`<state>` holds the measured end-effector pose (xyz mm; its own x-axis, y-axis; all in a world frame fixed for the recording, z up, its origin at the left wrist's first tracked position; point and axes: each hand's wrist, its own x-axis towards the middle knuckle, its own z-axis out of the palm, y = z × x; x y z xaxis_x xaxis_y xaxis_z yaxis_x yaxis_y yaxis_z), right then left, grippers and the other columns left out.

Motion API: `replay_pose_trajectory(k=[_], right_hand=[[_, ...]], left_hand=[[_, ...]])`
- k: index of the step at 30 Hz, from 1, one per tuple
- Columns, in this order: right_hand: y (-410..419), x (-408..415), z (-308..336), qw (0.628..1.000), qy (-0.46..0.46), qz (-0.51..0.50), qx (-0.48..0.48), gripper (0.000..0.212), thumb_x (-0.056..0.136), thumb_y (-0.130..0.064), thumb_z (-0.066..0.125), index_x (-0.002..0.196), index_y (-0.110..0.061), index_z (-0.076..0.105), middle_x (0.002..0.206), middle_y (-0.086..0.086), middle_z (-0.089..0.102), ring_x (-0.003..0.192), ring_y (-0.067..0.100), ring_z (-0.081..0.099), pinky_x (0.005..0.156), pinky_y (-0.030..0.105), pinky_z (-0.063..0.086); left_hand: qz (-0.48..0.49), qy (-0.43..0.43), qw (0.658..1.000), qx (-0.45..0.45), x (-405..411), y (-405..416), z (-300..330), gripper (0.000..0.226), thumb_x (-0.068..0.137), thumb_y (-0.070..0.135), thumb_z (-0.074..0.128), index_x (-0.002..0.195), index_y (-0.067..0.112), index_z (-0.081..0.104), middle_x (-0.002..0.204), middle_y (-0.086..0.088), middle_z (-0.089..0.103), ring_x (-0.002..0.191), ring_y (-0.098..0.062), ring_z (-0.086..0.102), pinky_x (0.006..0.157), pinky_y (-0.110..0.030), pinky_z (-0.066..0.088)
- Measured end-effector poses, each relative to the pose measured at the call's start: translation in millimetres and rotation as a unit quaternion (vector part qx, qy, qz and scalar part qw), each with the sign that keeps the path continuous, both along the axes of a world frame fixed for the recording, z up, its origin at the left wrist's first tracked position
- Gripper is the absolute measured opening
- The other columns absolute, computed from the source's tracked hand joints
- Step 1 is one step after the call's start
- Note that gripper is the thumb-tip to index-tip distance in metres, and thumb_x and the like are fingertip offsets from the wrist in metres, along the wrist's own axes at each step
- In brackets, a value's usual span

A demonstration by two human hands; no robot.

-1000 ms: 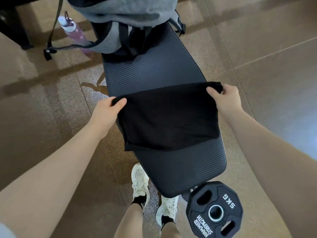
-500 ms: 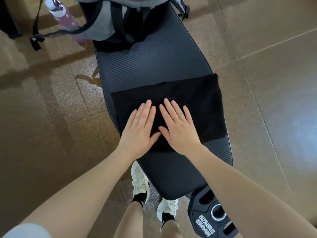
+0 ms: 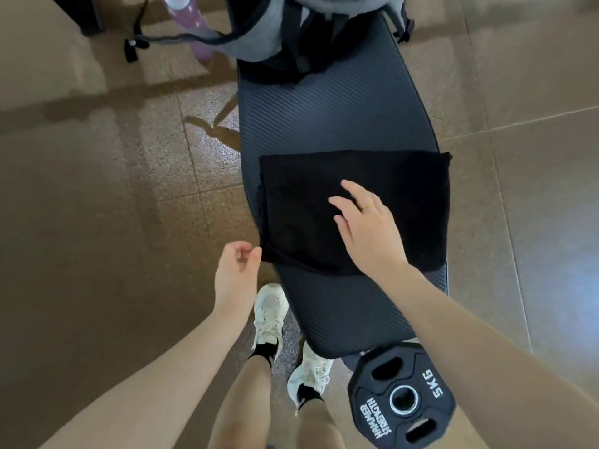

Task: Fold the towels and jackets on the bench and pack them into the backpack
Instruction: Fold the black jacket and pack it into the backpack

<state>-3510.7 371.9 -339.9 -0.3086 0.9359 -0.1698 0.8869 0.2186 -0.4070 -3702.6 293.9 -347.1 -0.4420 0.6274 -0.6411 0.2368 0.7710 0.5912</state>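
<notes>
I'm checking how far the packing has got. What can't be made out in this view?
- Backpack: top edge crops it, so opening and contents are unseen.
- Purple bottle: cap cropped, strap crosses it.
- Black towel: too dark to count folds; right hand covers part.
- Left hand: touching the towel corner or not, unclear.

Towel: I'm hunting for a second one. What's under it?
Under the towel only the bench pad shows around its edges. Anything beneath the cloth itself is covered.

Folded black towel (image 3: 389, 176) flat on bench (image 3: 324, 118)
</notes>
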Motion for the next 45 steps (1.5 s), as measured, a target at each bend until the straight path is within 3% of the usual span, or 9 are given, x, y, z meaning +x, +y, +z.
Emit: replay_pose_trajectory(k=[3,6,12,17,27,33,36,39,45], right_hand=[[12.4,-32.2,7.3,0.997,0.034,0.074,-0.014,0.02,0.087,-0.009,0.058,0.104,-0.009,0.068,0.125,0.013,0.058,0.084,0.031,0.059,0.072,0.046,0.053],[24.7,-56.7,7.1,0.99,0.007,0.136,-0.043,0.031,0.094,-0.015,0.052,0.124,-0.014,0.058,0.134,0.009,0.05,0.092,0.03,0.058,0.075,0.045,0.051],[44.3,-69.8,1.6,0.959,-0.152,0.233,-0.055,0.06,0.097,-0.009,0.04,0.147,-0.032,0.018,0.12,0.004,0.043,0.075,0.019,0.051,0.054,0.03,0.036],[50.2,-77.4,4.8,0.926,-0.23,0.297,-0.032,0.029,0.098,-0.01,0.038,0.125,-0.019,0.044,0.104,0.003,0.052,0.064,0.024,0.046,0.049,0.029,0.03],[68.9,-83.2,13.7,0.978,-0.149,0.145,-0.015,0.029,0.101,-0.031,0.032,0.11,-0.017,0.056,0.103,0.003,0.06,0.085,0.031,0.058,0.065,0.037,0.04],[50.9,-87.3,0.1,0.985,-0.055,0.153,-0.051,0.035,0.1,-0.028,0.037,0.134,-0.026,0.045,0.115,0.001,0.06,0.095,0.025,0.06,0.076,0.038,0.047],[37.6,-60.6,6.1,0.989,0.055,0.128,-0.056,0.047,0.097,-0.02,0.045,0.143,-0.021,0.036,0.131,0.004,0.054,0.113,0.024,0.054,0.094,0.041,0.046],[6.3,-5.3,7.3,0.999,0.024,-0.024,-0.012,0.043,0.097,-0.019,0.045,0.139,-0.015,0.041,0.144,0.005,0.041,0.132,0.024,0.037,0.11,0.04,0.03],[-43.8,92.9,-4.9,0.901,-0.035,-0.378,-0.211,0.053,0.099,-0.029,0.038,0.147,-0.015,0.02,0.157,0.008,0.01,0.142,0.028,0.014,0.115,0.043,0.017]], left_hand=[[0.103,-0.097,0.988,-0.062,10.3,-7.0,6.0,0.006,0.09,0.023,0.058,0.087,0.018,0.057,0.091,-0.002,0.062,0.075,-0.012,0.06,0.074,-0.029,0.051],[0.159,-0.146,0.974,-0.065,20.2,-10.5,3.8,0.011,0.087,0.023,0.063,0.091,0.013,0.059,0.087,-0.004,0.065,0.078,-0.014,0.064,0.076,-0.031,0.053],[0.076,-0.052,0.996,0.021,22.6,-3.3,-4.6,0.015,0.091,0.023,0.057,0.103,0.024,0.049,0.08,0.01,0.058,0.068,-0.012,0.066,0.065,-0.027,0.051],[0.035,-0.055,0.996,0.053,10.7,-5.5,-7.9,0.006,0.093,0.018,0.054,0.092,0.014,0.058,0.078,0.006,0.061,0.065,-0.011,0.066,0.063,-0.026,0.05],[0.044,-0.115,0.991,0.051,-2.8,-20.7,-18.0,0.018,0.097,0.012,0.045,0.078,0.013,0.048,0.09,-0.006,0.063,0.08,-0.008,0.069,0.071,-0.025,0.057],[0.013,-0.047,0.998,-0.025,-17.2,-15.9,-22.0,0.019,0.092,0.009,0.049,0.111,0.013,0.05,0.104,0.0,0.059,0.085,-0.009,0.056,0.065,-0.017,0.041],[0.059,-0.099,0.993,-0.011,-21.4,-9.6,-13.1,0.034,0.096,0.014,0.038,0.129,0.017,0.042,0.119,0.003,0.056,0.104,-0.011,0.054,0.085,-0.023,0.044],[0.044,-0.126,0.991,-0.029,-17.9,0.8,-7.4,0.038,0.098,0.035,0.037,0.132,0.02,0.044,0.126,0.003,0.054,0.115,-0.016,0.051,0.103,-0.039,0.04],[0.013,-0.054,0.998,-0.043,6.4,14.6,1.2,0.054,0.082,0.051,0.06,0.121,0.016,0.049,0.108,0.006,0.055,0.096,-0.012,0.052,0.083,-0.027,0.04]])
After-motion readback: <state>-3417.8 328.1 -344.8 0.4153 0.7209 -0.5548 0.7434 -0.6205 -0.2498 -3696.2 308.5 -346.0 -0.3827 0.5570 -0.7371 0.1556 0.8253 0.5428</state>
